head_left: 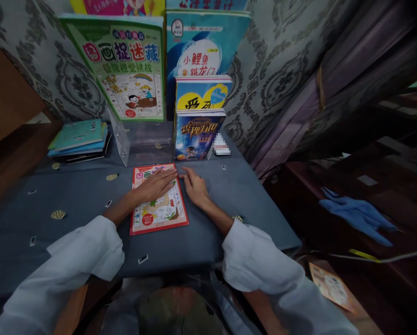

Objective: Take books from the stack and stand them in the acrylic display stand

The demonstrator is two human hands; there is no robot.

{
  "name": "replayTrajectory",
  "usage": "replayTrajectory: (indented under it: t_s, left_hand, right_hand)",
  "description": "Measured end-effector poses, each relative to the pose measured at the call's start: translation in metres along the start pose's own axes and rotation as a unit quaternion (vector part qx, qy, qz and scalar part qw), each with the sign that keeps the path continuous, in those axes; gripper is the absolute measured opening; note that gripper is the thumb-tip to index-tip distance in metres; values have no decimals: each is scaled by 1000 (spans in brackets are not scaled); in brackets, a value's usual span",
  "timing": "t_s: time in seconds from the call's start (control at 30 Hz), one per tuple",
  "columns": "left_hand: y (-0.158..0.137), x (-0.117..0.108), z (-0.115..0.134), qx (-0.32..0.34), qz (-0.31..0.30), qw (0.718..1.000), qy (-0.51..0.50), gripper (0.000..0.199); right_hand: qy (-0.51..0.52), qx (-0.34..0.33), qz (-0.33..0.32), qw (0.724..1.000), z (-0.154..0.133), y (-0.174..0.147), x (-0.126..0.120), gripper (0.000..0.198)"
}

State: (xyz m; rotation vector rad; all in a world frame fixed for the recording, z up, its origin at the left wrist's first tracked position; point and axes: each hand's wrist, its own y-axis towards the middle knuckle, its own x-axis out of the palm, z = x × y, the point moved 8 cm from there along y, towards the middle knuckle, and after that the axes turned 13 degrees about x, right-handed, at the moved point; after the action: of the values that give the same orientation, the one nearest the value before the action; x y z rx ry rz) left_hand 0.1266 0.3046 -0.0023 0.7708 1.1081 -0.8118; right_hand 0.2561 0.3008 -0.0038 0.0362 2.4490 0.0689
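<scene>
A red-bordered picture book (159, 218) lies flat on the table in front of me, its cover facing up. Across its upper half rests my left hand (156, 184), fingers stretched out flat and close together over the cover, hiding part of the title. Just off the book's upper right edge is my right hand (196, 187), its fingertips pointing at the book's corner and nearly meeting my left fingertips. Its index finger and thumb are apart, and I see nothing held in it. Whether its fingertips touch the book's edge, I cannot tell.
Behind the book stands a clear tiered rack (145, 151) holding a green picture book (131, 65), a blue book (196, 137) and several others. A stack of books (79, 139) lies at left on the grey-blue tablecloth (86, 190). Blue cloth (358, 214) lies beyond the table's right edge.
</scene>
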Motion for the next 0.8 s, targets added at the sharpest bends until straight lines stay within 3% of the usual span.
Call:
replayTrajectory:
  t_s: [0.3,0.63,0.8]
  left_hand:
    - [-20,9,43,50,-19,998,-37,51]
    - [-55,11,116,107,-9,976,-190,45]
    - [-59,9,120,77,-17,965,-250,42]
  right_hand:
    - [6,5,11,1000,6,4,-2,38]
    - [9,-28,0,1000,-5,-2,-1,38]
    - [-43,-74,-5,996,-10,-6,6,35]
